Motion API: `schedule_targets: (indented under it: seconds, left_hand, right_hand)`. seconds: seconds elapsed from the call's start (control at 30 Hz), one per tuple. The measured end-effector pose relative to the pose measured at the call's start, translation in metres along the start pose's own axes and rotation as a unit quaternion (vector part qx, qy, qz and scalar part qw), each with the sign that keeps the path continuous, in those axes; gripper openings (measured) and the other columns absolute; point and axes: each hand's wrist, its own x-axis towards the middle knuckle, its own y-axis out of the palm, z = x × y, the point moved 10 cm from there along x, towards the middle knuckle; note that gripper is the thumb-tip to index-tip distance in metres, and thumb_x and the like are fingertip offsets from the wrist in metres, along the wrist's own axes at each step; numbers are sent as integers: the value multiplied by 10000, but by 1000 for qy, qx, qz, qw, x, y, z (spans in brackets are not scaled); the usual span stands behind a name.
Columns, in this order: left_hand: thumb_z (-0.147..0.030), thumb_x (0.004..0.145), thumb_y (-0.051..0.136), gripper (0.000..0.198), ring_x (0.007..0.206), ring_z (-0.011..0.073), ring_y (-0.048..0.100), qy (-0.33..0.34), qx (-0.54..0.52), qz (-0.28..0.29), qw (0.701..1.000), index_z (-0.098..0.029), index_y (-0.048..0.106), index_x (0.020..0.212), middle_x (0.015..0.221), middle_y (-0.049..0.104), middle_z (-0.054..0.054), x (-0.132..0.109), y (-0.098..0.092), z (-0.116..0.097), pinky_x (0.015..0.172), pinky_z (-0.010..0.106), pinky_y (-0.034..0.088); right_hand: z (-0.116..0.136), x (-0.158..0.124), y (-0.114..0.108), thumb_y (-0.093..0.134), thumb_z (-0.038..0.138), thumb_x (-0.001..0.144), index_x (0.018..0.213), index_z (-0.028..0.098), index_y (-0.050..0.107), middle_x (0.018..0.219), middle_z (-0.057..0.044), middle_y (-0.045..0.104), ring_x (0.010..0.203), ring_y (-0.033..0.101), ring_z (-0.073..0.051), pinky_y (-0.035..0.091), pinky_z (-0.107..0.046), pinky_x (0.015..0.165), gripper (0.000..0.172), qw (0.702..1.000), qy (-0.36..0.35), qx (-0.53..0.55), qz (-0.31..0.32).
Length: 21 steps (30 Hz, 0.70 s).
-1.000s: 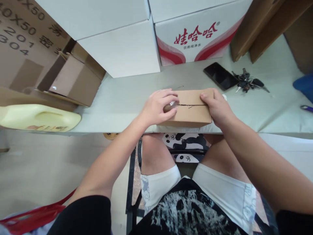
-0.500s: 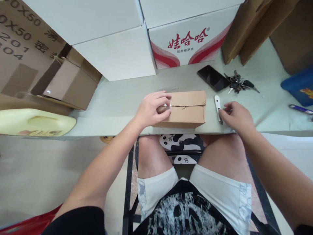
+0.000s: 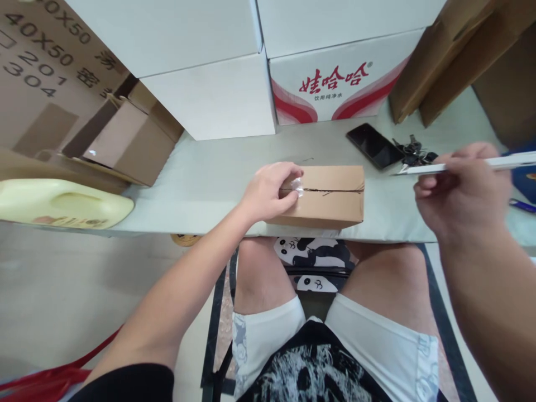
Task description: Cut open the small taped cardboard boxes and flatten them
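A small brown cardboard box (image 3: 329, 195) lies at the near edge of the pale table (image 3: 209, 178), its top flaps closed along a seam. My left hand (image 3: 270, 192) rests on the box's left end, fingers curled and pinching a bit of clear tape (image 3: 296, 186) at the seam. My right hand (image 3: 463, 190) is raised to the right of the box, fingers closed round a slim white utility knife (image 3: 473, 164) held level with its tip pointing left.
White cartons (image 3: 209, 95) and a red-printed carton (image 3: 335, 84) stand along the back. A black phone (image 3: 374, 146) and keys (image 3: 412, 149) lie right of the box. An open brown box (image 3: 125, 139) and a cream jug (image 3: 62, 204) sit left; brown boards lean at right.
My right hand left the box's right end, took the white knife from the table beside it and lifted it up to the right. My left hand stayed on the box.
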Motion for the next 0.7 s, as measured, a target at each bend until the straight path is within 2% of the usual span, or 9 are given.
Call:
schedule_targets:
  seconds: [0.07, 0.13, 0.2, 0.3, 0.4, 0.5, 0.57, 0.7]
  left_hand:
    - [-240, 798, 566, 316, 1123, 257, 698, -15, 1, 8, 1000, -227, 585, 1113, 1243, 751, 80, -1, 0, 3, 1039, 444, 510]
    - [-238, 779, 564, 322, 1142, 265, 690, -13, -1, 15, 1000, -229, 572, 1101, 1251, 745, 81, -1, 0, 2, 1053, 452, 496]
    - [-242, 771, 563, 275, 1153, 269, 685, -8, -4, 15, 1000, -235, 561, 1046, 1247, 746, 74, -1, -1, -1, 1050, 453, 491]
    - [-243, 746, 569, 232, 1108, 263, 692, -12, -12, 8, 1000, -242, 539, 976, 1222, 754, 58, -1, -2, -2, 1006, 437, 509]
    - [-247, 722, 578, 204, 1063, 266, 699, -2, -16, 8, 1000, -240, 547, 923, 1151, 765, 60, 0, -2, -4, 969, 432, 528]
    - [-243, 721, 594, 154, 1184, 285, 688, 28, -19, 10, 999, -235, 588, 875, 1221, 767, 69, 0, 0, -6, 1049, 457, 514]
    - [-231, 721, 603, 157, 1248, 289, 676, 33, -23, 7, 999, -232, 626, 876, 1269, 763, 74, 0, 0, -5, 1095, 474, 499]
    - [-206, 710, 624, 196, 1251, 276, 691, 20, -30, 0, 999, -236, 670, 898, 1263, 775, 65, 0, -1, -2, 1113, 470, 507]
  right_hand:
    - [27, -18, 28, 653, 253, 574, 643, 285, 458, 565, 38, 439, 465, 468, -134, 293, -310, 433, 209, 997, -41, 5, 62]
    - [36, -34, 63, 711, 355, 636, 652, 282, 528, 535, 34, 490, 439, 510, -144, 339, -316, 410, 197, 987, -51, 14, 149]
    - [28, -47, 99, 713, 476, 744, 711, 265, 594, 544, 26, 550, 441, 539, -144, 403, -315, 426, 245, 970, -48, -23, 236]
    - [6, -52, 132, 686, 475, 841, 775, 240, 650, 603, 5, 634, 512, 596, -141, 481, -298, 503, 246, 948, -51, -114, 291]
    - [-10, -47, 142, 679, 399, 841, 783, 232, 681, 619, 2, 664, 537, 609, -139, 514, -293, 554, 177, 943, -39, -159, 290]
    - [-17, -46, 144, 660, 373, 834, 793, 228, 705, 647, -6, 695, 567, 629, -150, 524, -300, 581, 157, 938, -37, -179, 295]
    - [-17, -49, 146, 646, 356, 832, 783, 226, 714, 657, -14, 710, 599, 641, -163, 514, -302, 586, 155, 927, -58, -203, 310]
    - [-16, -55, 152, 615, 337, 853, 773, 223, 718, 669, -18, 726, 650, 657, -177, 499, -301, 608, 173, 901, -109, -253, 334]
